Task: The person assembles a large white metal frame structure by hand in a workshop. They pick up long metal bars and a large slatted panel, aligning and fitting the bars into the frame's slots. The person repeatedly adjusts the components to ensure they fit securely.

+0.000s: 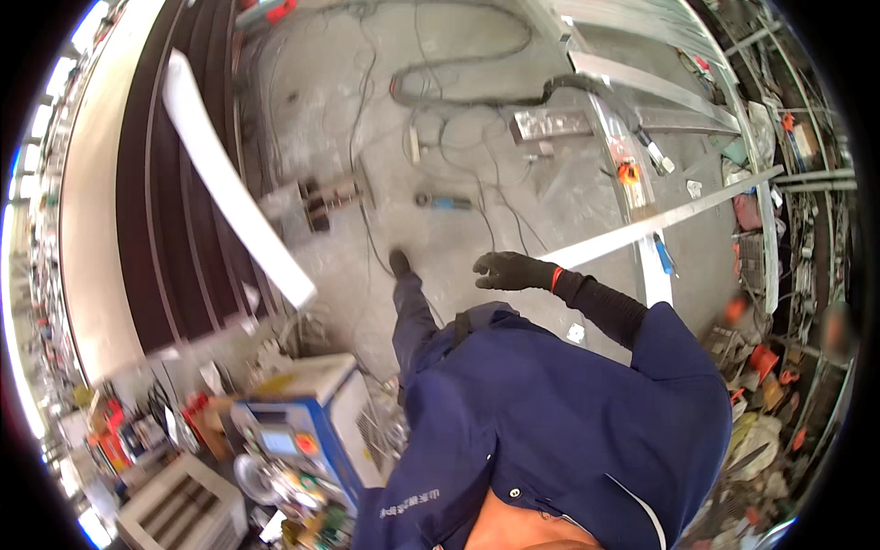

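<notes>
While outstretched, gloved right hand (515,271) beside metal bar (642,230).

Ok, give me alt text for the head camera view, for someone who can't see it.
A person in a blue work jacket reaches a black-gloved right hand toward the end of a long metal bar over a concrete workshop floor strewn with cables. A blue and white machine stands lower left; the left hand is out of sight.
</notes>
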A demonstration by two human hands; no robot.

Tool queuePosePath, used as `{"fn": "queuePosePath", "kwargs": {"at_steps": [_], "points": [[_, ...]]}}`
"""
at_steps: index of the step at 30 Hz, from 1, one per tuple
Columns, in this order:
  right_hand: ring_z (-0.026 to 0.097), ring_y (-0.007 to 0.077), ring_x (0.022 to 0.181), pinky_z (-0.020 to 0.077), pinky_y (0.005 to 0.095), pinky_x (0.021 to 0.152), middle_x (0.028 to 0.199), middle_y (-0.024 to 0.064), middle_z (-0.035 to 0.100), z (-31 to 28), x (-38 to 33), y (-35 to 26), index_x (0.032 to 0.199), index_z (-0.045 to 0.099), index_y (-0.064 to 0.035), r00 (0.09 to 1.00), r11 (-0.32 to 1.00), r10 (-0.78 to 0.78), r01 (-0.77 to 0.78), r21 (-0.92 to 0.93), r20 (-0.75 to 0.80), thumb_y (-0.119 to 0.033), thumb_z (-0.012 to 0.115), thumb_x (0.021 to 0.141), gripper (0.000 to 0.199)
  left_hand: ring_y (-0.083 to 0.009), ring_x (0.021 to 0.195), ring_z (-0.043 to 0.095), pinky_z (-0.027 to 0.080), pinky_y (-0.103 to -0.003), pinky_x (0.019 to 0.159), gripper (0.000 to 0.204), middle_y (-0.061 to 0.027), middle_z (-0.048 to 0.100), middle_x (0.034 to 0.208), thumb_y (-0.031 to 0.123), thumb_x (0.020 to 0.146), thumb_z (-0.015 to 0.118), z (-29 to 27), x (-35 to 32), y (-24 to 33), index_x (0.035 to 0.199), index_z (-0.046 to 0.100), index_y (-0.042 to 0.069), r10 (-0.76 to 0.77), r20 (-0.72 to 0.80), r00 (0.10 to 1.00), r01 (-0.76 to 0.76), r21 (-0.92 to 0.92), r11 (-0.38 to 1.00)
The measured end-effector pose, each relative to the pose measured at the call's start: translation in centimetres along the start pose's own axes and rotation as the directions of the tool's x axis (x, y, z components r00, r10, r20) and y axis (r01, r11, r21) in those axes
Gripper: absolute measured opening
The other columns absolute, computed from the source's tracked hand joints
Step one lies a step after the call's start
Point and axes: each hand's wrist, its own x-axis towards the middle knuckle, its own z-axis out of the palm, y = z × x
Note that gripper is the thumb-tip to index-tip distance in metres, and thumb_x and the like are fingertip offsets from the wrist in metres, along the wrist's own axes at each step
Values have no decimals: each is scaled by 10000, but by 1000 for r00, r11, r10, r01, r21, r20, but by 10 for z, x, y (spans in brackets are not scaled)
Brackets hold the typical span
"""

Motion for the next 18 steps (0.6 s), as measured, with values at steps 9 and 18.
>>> {"fn": "queuePosePath", "kwargs": {"at_steps": [9, 18], "points": [[543, 312, 1075, 432, 380, 904, 1171, 164, 563, -217, 129, 10, 1177, 533, -31, 894, 991, 125, -93, 96, -431, -392, 578, 843, 494, -263, 803, 619, 480, -392, 681, 109, -84, 634, 789, 207, 699, 626, -449, 271, 92, 746, 642, 110, 562, -91, 822, -470, 448, 761], [534, 340, 1049, 427, 433, 885, 1133, 216, 538, -550, 197, 217, 1209, 474, -9, 103, 831, 246, -534, 155, -964, -450, 686, 717, 694, -163, 972, 569, 454, -299, 807, 254, -19, 629, 964, 251, 919, 511, -838, 482, 521, 1070, 594, 65, 394, -528, 753, -649, -696, 307]]}}
